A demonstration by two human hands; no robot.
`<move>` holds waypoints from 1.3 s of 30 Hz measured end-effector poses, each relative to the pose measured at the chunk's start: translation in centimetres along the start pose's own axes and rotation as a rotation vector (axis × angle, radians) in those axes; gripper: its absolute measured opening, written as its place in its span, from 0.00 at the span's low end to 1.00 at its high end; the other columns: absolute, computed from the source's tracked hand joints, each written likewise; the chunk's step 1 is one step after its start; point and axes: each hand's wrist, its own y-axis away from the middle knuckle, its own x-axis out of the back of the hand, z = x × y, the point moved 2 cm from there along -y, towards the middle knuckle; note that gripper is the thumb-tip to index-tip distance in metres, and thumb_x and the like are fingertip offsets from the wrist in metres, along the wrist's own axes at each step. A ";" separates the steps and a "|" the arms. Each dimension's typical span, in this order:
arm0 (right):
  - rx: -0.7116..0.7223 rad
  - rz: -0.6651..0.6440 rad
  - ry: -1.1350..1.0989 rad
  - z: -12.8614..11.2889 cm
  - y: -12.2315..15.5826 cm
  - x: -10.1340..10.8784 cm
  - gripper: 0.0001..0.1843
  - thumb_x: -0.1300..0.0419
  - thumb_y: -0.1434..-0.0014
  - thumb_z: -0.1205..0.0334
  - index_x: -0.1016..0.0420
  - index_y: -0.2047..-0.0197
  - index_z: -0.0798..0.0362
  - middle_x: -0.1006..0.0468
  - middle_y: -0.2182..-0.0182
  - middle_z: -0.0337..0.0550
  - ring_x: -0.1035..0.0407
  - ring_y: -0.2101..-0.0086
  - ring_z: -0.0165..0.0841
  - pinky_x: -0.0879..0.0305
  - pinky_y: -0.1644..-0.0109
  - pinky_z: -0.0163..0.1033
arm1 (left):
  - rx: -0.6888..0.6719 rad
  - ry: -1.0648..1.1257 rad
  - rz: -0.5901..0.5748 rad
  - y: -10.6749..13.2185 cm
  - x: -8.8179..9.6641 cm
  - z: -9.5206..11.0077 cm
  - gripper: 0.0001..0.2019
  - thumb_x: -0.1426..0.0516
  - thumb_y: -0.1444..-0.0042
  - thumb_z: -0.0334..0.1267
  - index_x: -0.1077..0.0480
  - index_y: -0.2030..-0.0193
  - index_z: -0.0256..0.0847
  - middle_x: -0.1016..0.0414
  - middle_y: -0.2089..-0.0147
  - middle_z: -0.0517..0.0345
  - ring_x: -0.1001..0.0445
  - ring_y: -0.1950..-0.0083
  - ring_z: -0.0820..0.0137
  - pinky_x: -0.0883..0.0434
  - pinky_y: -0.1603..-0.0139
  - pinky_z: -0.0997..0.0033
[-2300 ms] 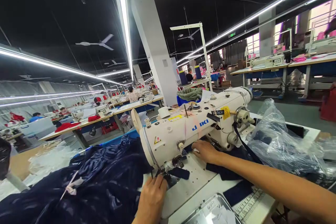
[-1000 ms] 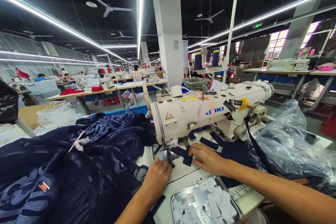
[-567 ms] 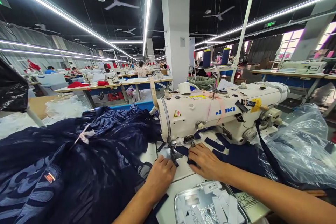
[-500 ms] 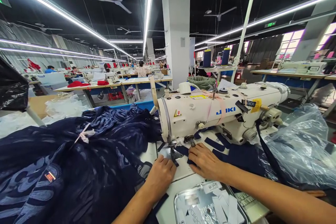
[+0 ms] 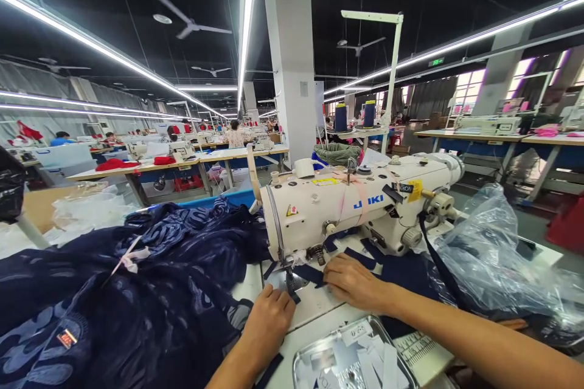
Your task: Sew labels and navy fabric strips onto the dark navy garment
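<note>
A white JUKI sewing machine (image 5: 314, 219) stands before me, with its presser foot (image 5: 290, 279) above the metal needle plate. My left hand (image 5: 272, 316) is curled just in front of the foot, on the near end of a narrow navy fabric strip (image 5: 295, 298); its fingertips are partly hidden. To the right of the foot, my right hand (image 5: 351, 279) rests on the bed with bent fingers at another piece of navy strip (image 5: 310, 273). The undersides of these fingers are out of sight. More cut navy strips (image 5: 360, 257) lie behind that hand.
A heap of navy patterned garments (image 5: 137, 304) covers the left side. A metal tray (image 5: 298, 368) with white labels sits in front. Clear plastic wrapping (image 5: 488, 243) lies at right. Two thread cones (image 5: 340, 118) stand behind the machine. Other people work at distant tables.
The view has turned slightly right, so the scene appears shifted left. Both hands keep nearly the same places by the presser foot.
</note>
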 end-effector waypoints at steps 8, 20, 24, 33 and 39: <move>-0.526 0.121 -0.829 0.1 0.4 1.2 0.07 0.52 0.54 0.67 0.42 0.81 0.54 0.47 0.84 0.31 0.51 0.80 0.24 0.52 0.76 0.31 | -0.005 -0.037 0.105 0.2 -0.3 -0.2 0.11 0.52 0.54 0.19 0.39 0.78 0.39 0.34 0.79 0.61 0.35 0.77 0.70 0.41 0.71 0.69; -0.309 0.106 -0.248 -0.9 2.6 5.5 0.09 0.51 0.50 0.72 0.34 0.77 0.55 0.34 0.80 0.36 0.40 0.76 0.28 0.45 0.67 0.34 | -0.032 -0.036 0.187 0.1 -0.3 -0.5 0.12 0.54 0.57 0.18 0.37 0.78 0.39 0.34 0.79 0.61 0.36 0.78 0.70 0.41 0.72 0.69; -0.245 -0.001 0.449 0.4 4.1 6.5 0.08 0.47 0.52 0.76 0.31 0.77 0.57 0.28 0.77 0.47 0.36 0.73 0.34 0.46 0.63 0.41 | -0.044 -0.045 0.246 -0.2 -0.1 -0.5 0.14 0.56 0.57 0.17 0.38 0.79 0.39 0.36 0.81 0.61 0.38 0.80 0.71 0.41 0.73 0.70; -0.444 -0.153 0.335 3.3 0.8 3.4 0.07 0.44 0.45 0.62 0.29 0.64 0.54 0.26 0.65 0.45 0.32 0.63 0.37 0.44 0.59 0.40 | -0.033 -0.055 0.244 -0.2 -0.3 -0.5 0.15 0.56 0.54 0.17 0.38 0.79 0.39 0.35 0.80 0.61 0.37 0.79 0.71 0.40 0.72 0.70; -0.467 -0.111 0.307 5.0 -2.8 -0.4 0.11 0.43 0.48 0.62 0.30 0.61 0.57 0.26 0.61 0.48 0.33 0.60 0.40 0.44 0.57 0.41 | -0.030 -0.069 0.288 -0.1 -0.5 -0.4 0.16 0.57 0.53 0.17 0.37 0.79 0.38 0.36 0.81 0.61 0.37 0.80 0.71 0.41 0.72 0.69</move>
